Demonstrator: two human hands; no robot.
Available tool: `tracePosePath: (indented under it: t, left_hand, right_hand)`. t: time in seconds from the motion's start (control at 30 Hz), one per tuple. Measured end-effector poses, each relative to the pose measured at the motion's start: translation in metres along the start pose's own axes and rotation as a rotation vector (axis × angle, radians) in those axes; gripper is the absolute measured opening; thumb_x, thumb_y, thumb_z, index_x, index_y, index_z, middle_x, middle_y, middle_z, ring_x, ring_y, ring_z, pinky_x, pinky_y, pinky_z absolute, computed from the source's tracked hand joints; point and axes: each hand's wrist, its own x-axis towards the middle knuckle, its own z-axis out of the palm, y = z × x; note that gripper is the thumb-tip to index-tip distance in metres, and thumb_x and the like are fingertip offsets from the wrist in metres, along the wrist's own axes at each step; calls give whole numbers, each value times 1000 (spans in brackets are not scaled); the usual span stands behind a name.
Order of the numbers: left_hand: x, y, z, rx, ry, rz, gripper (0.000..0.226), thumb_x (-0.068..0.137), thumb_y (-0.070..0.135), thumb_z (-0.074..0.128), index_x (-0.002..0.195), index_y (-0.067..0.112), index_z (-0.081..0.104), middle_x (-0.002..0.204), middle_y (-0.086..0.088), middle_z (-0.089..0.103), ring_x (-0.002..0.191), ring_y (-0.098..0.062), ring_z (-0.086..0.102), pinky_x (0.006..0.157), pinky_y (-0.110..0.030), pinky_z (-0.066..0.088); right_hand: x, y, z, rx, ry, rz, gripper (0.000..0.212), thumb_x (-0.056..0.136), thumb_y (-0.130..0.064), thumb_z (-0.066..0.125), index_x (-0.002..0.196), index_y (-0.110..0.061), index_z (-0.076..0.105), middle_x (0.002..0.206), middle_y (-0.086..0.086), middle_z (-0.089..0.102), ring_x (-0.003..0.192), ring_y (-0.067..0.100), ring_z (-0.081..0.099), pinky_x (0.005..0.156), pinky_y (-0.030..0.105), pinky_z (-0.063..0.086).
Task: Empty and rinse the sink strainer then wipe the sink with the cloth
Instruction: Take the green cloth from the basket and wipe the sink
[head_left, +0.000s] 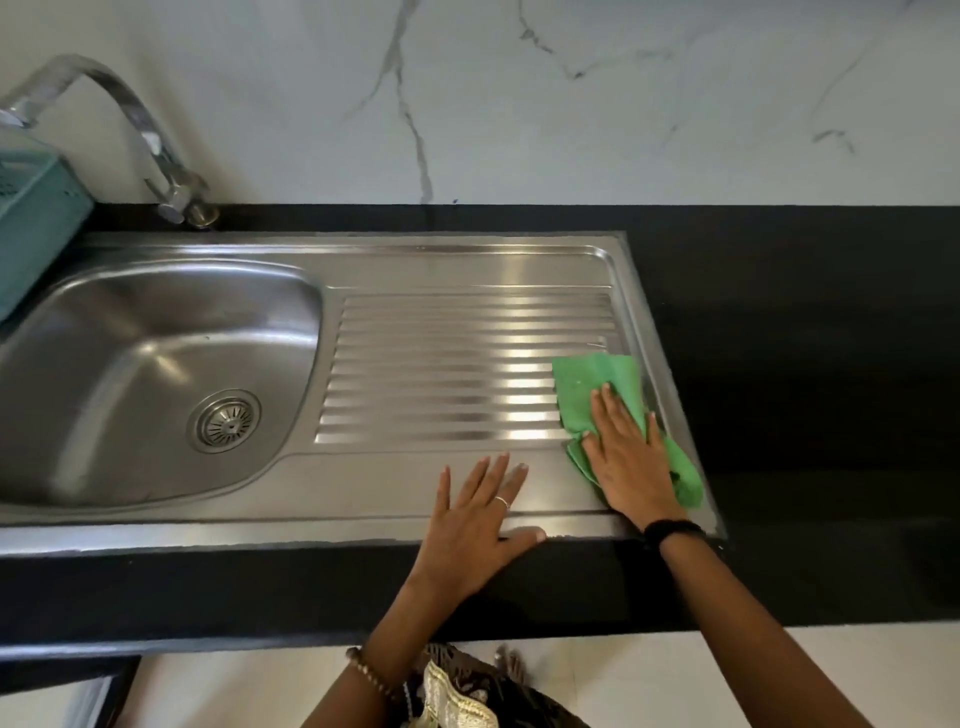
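Observation:
A steel sink (156, 332) with a ribbed drainboard (457, 364) is set in a black counter. The round strainer (226, 421) sits in the basin's drain. A green cloth (602, 384) lies at the drainboard's right end. My right hand (623, 457) presses flat on the cloth with straight fingers. My left hand (478, 514) rests flat on the sink's front rim, fingers spread, holding nothing.
A chrome tap (150, 140) curves over the basin from the back left. A teal plastic basket (36, 218) stands at the left edge. Black counter (805, 364) extends to the right, with a marble wall behind it.

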Motion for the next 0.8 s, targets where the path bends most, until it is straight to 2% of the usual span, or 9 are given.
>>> tracePosePath:
  t: [0.1,0.2,0.3,0.43,0.6,0.7,0.8]
  left_hand:
    - [5,14,8,-87,-7,17,70,90,61,28,144,35,-6,156,7,-13,142,-9,-14,113,-36,-16]
    - [7,22,15,-153,10,10,69,90,58,32,141,35,-10,154,6,-15,137,-9,-21,112,-35,-16]
    - [9,22,16,-169,66,-28,72,89,59,33,143,32,-6,151,6,-18,136,-10,-22,110,-36,-19]
    - [4,9,14,-160,114,-119,80,86,62,35,147,23,4,154,3,-12,137,-11,-21,111,-40,-18]
    - [-8,-13,5,-150,121,-251,90,82,67,38,148,17,3,158,-4,-6,143,-17,-15,115,-47,-12]
    - [-20,-20,5,-154,121,-290,93,80,70,37,148,18,3,158,-5,-5,144,-17,-12,114,-44,-14]
    - [-30,-31,3,-189,157,-326,100,76,73,38,148,14,0,158,-6,-4,144,-13,-11,115,-35,-12]
  right_hand:
    - [-28,27,-9,-27,25,154,54,100,-28,23,149,-10,7,159,7,6,146,16,9,119,41,6]
    - [-59,42,-10,-20,45,250,52,101,-25,23,148,-8,10,159,9,8,146,17,10,118,42,4]
    - [-77,56,-15,-18,79,261,49,101,-21,26,147,-6,16,157,10,14,146,18,12,118,45,2]
    - [-82,55,-14,-4,56,188,50,100,-25,24,148,-13,15,158,5,12,146,13,10,118,42,0]
    - [-56,6,5,13,25,-20,50,99,-26,26,148,-15,19,158,3,14,145,11,15,117,46,-6]
    - [-34,-42,20,64,-17,-157,50,98,-25,30,147,-14,24,157,3,20,143,13,24,116,50,-9]
    - [-9,-94,33,114,-58,-254,50,98,-26,29,146,-14,25,157,3,20,143,13,23,114,50,-13]
